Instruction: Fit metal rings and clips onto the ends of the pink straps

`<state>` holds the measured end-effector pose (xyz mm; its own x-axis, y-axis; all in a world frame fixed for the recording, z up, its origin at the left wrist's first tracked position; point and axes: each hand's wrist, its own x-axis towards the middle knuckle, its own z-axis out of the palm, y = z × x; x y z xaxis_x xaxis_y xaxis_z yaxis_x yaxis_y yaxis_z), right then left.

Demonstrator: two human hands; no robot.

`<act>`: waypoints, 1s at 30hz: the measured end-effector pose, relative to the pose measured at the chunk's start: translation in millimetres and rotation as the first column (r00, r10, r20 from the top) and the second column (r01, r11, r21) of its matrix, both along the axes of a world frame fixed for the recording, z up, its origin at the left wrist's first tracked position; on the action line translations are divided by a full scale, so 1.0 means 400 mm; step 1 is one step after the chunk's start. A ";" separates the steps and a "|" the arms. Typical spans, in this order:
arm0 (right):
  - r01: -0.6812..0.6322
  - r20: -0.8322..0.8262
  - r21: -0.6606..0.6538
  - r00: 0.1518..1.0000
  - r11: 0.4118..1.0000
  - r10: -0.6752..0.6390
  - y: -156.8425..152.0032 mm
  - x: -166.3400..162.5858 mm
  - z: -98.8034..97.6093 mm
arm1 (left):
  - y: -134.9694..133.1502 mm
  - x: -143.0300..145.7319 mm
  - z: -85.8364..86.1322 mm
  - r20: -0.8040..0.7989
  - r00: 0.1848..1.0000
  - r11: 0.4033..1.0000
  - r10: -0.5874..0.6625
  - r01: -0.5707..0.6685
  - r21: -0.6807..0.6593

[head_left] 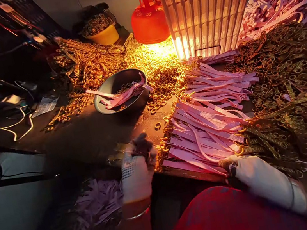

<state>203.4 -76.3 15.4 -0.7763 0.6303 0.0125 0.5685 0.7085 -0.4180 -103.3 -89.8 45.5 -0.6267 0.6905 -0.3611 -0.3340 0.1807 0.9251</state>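
My left hand (138, 168), in a white glove with dark fingertips, rests at the table's near edge with its fingers curled over a cluster of gold rings; what they pinch is too small to name. My right hand (256, 176), also gloved, lies at the near end of a fan of pink straps (205, 137), its fingers closed at the strap ends where gold rings hang. Loose gold rings (161, 78) cover the table behind the straps.
A grey bowl (112, 83) holds a few pink straps and rings. A red lamp (149, 18) glows beside a slatted white stack (205, 2). Darker ring-and-strap piles (287, 83) fill the right. A yellow tub (104, 36) stands at the back. More straps (98, 204) lie below the edge.
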 end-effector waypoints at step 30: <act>0.297 -0.167 0.465 0.954 0.834 -0.247 0.206 0.047 0.079 | 0.265 0.347 -0.024 0.377 0.294 0.413 -0.878 0.864 0.288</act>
<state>222.4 6.0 47.0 -0.5531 0.7111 0.4341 0.7432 0.6566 -0.1285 35.5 16.2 36.0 0.5597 0.7488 -0.3550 -0.3208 0.5908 0.7403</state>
